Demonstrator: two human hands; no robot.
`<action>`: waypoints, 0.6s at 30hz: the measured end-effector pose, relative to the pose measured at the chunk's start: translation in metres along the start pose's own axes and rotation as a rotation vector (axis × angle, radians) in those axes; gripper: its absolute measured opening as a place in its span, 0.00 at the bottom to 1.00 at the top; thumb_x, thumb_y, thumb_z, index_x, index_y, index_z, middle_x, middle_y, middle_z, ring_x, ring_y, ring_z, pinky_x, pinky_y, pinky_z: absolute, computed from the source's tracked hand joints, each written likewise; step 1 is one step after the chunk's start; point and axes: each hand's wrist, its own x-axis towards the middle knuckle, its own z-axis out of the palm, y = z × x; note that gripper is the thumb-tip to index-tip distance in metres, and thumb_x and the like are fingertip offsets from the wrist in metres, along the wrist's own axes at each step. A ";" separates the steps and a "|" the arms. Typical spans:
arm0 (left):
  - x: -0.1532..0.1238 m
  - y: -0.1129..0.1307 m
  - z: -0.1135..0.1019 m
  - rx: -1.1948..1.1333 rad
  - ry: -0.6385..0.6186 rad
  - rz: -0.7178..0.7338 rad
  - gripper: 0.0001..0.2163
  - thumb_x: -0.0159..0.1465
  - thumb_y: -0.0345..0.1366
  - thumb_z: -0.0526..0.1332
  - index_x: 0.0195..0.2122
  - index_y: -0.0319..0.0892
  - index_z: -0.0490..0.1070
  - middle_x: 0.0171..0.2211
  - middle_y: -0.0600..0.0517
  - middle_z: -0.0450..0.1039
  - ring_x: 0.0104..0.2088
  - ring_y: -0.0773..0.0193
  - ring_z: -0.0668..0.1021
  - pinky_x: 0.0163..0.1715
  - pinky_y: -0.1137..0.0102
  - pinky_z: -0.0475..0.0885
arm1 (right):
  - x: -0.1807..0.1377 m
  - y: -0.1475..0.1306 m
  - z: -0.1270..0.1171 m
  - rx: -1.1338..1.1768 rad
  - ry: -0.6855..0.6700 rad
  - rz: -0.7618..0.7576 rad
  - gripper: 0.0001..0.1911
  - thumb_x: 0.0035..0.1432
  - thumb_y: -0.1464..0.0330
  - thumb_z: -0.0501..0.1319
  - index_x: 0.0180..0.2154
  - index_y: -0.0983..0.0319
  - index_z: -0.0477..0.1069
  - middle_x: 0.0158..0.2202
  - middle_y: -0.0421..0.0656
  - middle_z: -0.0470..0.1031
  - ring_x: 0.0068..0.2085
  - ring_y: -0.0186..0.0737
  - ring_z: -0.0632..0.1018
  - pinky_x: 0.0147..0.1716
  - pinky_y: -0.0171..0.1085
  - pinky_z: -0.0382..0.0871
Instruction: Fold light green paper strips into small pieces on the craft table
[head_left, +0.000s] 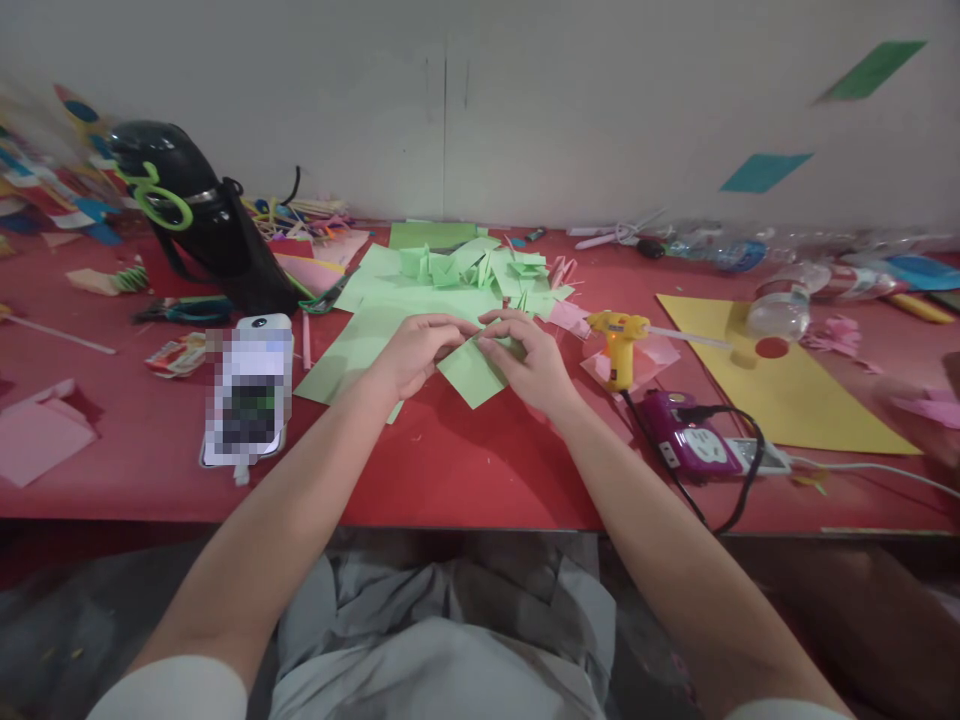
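Note:
A small square of light green paper [474, 375] lies between my hands, one corner pointing toward me. My left hand [420, 355] has its fingers bent at the paper's upper left edge. On the upper right side, my right hand [531, 358] pinches the same paper with thumb and fingers. Just behind are larger light green sheets [390, 325], spread flat and partly covered by my left hand. Several folded green paper pieces [450, 268] stand on those sheets.
Right of my hands is a yellow glue gun [621, 345], its cord running to a purple power adapter [686, 440]. A yellow sheet [795, 390] and plastic bottles [780, 305] lie further right. At left are a phone [251, 395] and a black bottle holder [217, 230].

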 end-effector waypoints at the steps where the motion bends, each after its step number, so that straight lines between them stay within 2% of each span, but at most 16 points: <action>1: 0.000 0.000 0.000 -0.002 -0.004 0.000 0.07 0.49 0.27 0.62 0.29 0.38 0.79 0.24 0.50 0.75 0.28 0.64 0.76 0.30 0.69 0.72 | 0.000 0.000 0.000 0.004 -0.003 -0.001 0.05 0.61 0.64 0.62 0.36 0.59 0.74 0.49 0.47 0.74 0.51 0.45 0.75 0.54 0.48 0.65; 11: -0.002 0.001 0.001 0.024 0.004 -0.006 0.05 0.49 0.31 0.66 0.28 0.39 0.79 0.24 0.50 0.74 0.28 0.63 0.75 0.32 0.66 0.71 | -0.001 0.000 0.000 0.019 -0.029 -0.007 0.07 0.62 0.63 0.60 0.35 0.58 0.72 0.46 0.47 0.74 0.48 0.44 0.75 0.52 0.47 0.66; 18: -0.002 0.000 0.001 0.076 0.013 0.005 0.07 0.49 0.34 0.70 0.30 0.39 0.79 0.26 0.50 0.75 0.29 0.64 0.76 0.33 0.66 0.71 | -0.001 0.002 0.000 0.034 -0.029 -0.034 0.05 0.61 0.64 0.61 0.35 0.59 0.71 0.44 0.46 0.74 0.49 0.44 0.75 0.51 0.46 0.66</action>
